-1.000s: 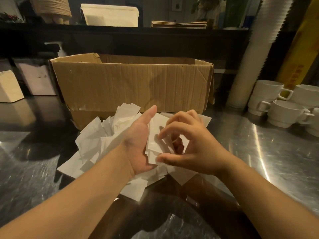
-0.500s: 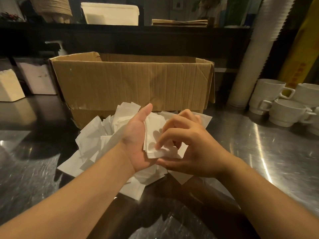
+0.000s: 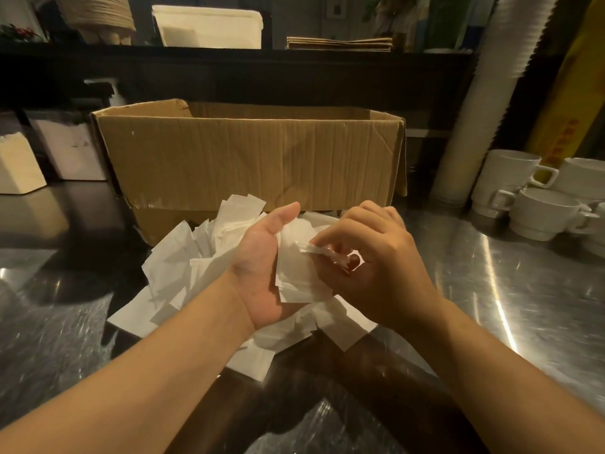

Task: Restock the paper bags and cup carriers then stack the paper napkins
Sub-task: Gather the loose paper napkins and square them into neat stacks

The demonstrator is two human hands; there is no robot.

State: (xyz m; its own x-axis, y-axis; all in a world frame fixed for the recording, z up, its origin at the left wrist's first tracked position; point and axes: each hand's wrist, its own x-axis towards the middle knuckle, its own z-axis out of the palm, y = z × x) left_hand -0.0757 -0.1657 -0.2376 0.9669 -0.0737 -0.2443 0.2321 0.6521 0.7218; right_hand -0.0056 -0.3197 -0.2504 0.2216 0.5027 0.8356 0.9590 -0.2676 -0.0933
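Holding napkin stack (image 3: 296, 276) upright in left hand (image 3: 262, 267), palm cupped round it.
R. hand (image 3: 370, 267) pinches stack's top edge; loose napkins (image 3: 183, 273) beneath, on counter (image 3: 491, 306).

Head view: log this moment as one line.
stage: stacking napkins | left hand: holds napkin stack | right hand: pinches a napkin | loose napkin pile: on counter

white napkins (image 3: 183, 270), brown cardboard box (image 3: 248, 158), white cups (image 3: 543, 214)

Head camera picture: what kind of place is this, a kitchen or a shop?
Probably a cafe's service counter. White cups stand stacked on a steel counter, a tall column of disposable cups rises beside them, and both hands sort paper napkins.
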